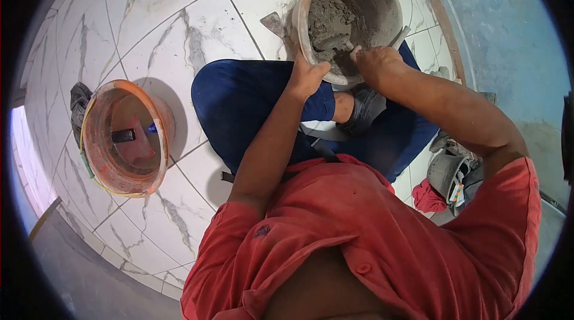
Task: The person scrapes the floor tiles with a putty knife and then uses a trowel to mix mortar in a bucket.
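Note:
A bucket (303, 36) of wet grey mortar (332, 12) is tilted toward me between my knees, its inner wall smeared with the mix. My left hand (308, 76) grips the near left part of its rim, thumb over the edge. At the near right side, my right hand (378, 64) is closed around the handle of a trowel (335, 42). The trowel's blade lies in the mortar and is coated with it, so its outline is partly hidden. Behind the bucket's left side, a flat mortar-stained blade (274, 23) rests on the tiles.
An orange bucket (91, 134) stands on the marbled tile floor (161, 15) to my left, holding murky water and several items. Dark cloth (79, 101) lies beside it. A blue wall (496, 27) rises at right. Near my right elbow are a red cloth (427, 196) and a grey container (443, 171).

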{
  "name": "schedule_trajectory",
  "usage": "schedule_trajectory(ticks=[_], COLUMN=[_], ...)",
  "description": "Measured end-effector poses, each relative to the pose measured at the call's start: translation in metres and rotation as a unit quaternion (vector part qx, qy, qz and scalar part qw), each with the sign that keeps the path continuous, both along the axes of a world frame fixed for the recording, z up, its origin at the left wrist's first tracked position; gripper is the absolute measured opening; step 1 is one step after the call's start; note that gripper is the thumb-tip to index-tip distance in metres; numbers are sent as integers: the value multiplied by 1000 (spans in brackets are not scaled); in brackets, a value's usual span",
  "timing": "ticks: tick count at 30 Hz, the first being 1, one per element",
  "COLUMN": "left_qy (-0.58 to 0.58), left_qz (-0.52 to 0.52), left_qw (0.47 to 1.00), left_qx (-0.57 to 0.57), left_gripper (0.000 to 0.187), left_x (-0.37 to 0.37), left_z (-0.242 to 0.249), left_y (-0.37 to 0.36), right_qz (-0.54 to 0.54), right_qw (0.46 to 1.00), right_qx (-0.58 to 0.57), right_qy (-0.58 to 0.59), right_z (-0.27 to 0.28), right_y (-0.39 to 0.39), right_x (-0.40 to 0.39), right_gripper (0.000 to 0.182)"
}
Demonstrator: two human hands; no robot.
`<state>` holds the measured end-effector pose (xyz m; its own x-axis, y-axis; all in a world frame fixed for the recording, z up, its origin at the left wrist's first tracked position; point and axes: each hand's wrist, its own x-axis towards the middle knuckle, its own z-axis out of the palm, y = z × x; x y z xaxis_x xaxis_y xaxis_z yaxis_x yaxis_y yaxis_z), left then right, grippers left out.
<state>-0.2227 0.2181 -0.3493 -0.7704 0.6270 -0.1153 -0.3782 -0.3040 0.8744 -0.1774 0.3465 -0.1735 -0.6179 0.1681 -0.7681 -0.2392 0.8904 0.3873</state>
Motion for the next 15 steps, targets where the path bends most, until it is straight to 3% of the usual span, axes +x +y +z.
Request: schedule_trajectory(ticks=[5,7,8,10,15], left_qy=[34,220,217,214,279], left_qz=[10,9,10,-25,-40], left_qw=[999,970,971,966,947], left_qx=[16,-103,-100,-142,-153], left_gripper=[91,102,102,109,110], left_x=[3,7,9,16,25], left_z=[-1,-4,7,38,37], left_y=[5,9,10,1,7], right_qz=[-15,-55,-55,-82,-78], right_qw=[1000,998,998,995,985], right_qx=[-7,-2,2,-18,-11], right_qy=[-27,-38,-40,63,152], right_z=[49,75,76,71,40], right_y=[12,19,26,36,60], right_x=[-9,-12,-11,1,-15], right_gripper=[44,47,47,47,47])
